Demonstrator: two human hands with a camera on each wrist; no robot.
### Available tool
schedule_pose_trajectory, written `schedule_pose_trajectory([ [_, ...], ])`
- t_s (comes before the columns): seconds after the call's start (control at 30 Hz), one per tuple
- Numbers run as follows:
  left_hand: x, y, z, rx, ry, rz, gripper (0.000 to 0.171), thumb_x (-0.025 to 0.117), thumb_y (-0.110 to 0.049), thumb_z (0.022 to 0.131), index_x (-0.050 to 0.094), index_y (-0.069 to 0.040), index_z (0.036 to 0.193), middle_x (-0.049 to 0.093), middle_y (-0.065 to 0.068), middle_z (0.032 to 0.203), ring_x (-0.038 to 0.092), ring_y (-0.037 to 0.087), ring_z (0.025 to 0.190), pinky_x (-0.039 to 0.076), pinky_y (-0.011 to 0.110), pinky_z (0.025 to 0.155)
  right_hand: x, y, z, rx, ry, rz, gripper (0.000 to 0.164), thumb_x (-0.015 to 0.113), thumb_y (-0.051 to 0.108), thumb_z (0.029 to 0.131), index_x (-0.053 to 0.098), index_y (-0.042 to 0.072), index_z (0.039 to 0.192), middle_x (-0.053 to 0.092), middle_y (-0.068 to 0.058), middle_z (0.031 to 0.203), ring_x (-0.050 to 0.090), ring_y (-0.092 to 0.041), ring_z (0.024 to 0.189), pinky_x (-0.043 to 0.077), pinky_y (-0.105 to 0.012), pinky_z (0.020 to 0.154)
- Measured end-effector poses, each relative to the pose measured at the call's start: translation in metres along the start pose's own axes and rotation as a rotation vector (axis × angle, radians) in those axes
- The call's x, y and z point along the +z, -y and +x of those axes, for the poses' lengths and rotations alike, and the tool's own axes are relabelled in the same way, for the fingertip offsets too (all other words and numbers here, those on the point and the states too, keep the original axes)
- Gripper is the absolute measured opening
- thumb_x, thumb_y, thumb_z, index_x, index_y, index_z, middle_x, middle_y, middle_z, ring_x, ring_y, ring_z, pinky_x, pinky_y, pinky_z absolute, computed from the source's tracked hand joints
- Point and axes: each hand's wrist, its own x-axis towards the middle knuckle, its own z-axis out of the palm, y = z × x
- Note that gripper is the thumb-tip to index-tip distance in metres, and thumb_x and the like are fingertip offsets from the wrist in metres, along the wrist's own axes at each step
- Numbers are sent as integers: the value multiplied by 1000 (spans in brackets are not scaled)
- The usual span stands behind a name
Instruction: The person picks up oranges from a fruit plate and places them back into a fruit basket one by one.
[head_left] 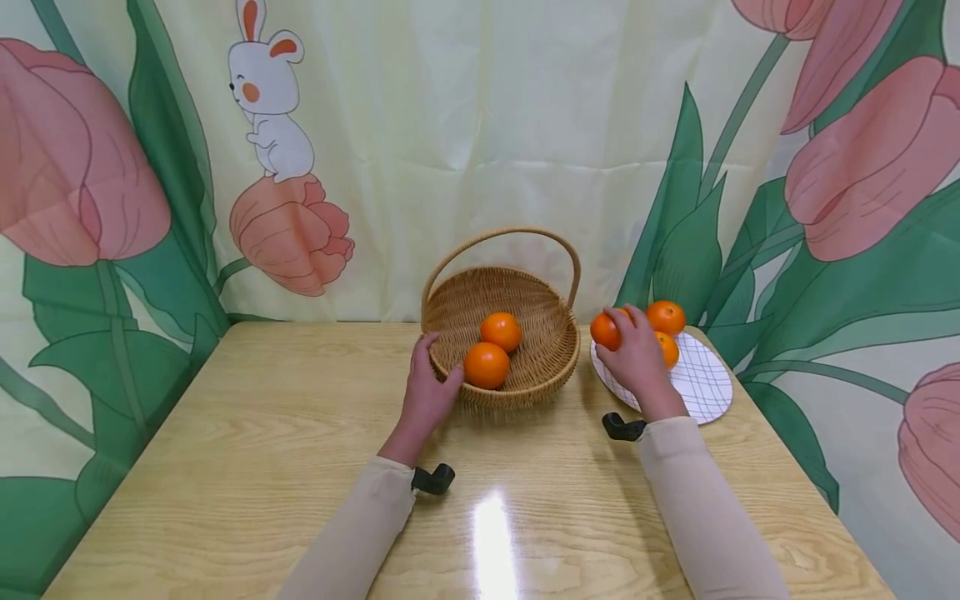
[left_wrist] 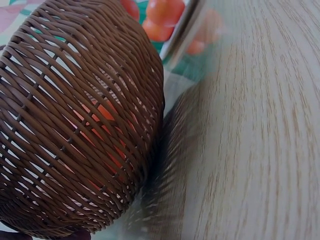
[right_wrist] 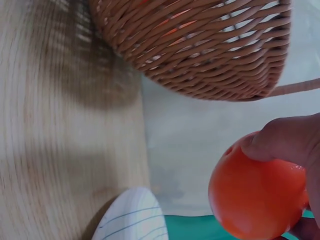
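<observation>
A wicker basket (head_left: 555, 379) with a tall arched handle stands near the table's back edge, with two oranges (head_left: 486, 366) inside. My left hand (head_left: 429, 396) grips its front-left rim, thumb by the nearer orange. In the left wrist view the basket's woven side (left_wrist: 85, 120) fills the left half, orange showing through the gaps. My right hand (head_left: 637, 354) holds an orange (right_wrist: 257, 192) above the left part of a white plate (head_left: 708, 387) with a blue line pattern. Its thumb presses on the fruit in the right wrist view. More oranges (head_left: 666, 317) sit on the plate, partly hidden by that hand.
The wooden table (head_left: 300, 450) reaches back to a curtain (head_left: 525, 125) printed with tulips and a rabbit. The basket's handle (head_left: 517, 232) arches up in front of the curtain. The plate lies right of the basket, near the table's right edge.
</observation>
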Motion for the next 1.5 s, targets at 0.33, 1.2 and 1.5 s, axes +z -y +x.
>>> schedule_pose_trajectory([
  [0.33,0,0,0,-20,17,-34,67,61,-31,89,25,-22,145,34,16,149,45,35,132,42,53,104,-17,10,-5,-18,-44,44,60,68,20,85,47,11,141,34,-23,148,46,-50,123,44,-66,92],
  [1.2,-3,-2,-1,-10,15,-16,68,59,-38,91,24,-22,148,32,14,151,40,33,135,38,52,108,-36,50,-10,-237,-67,140,60,75,23,82,52,20,137,40,-16,147,53,-43,120,49,-59,91],
  [1.5,-3,-1,-1,-4,13,-5,67,59,-38,91,25,-22,147,32,13,151,40,31,135,37,52,109,-25,56,-12,-262,-17,174,60,74,26,83,51,22,139,40,-13,149,51,-40,123,49,-57,93],
])
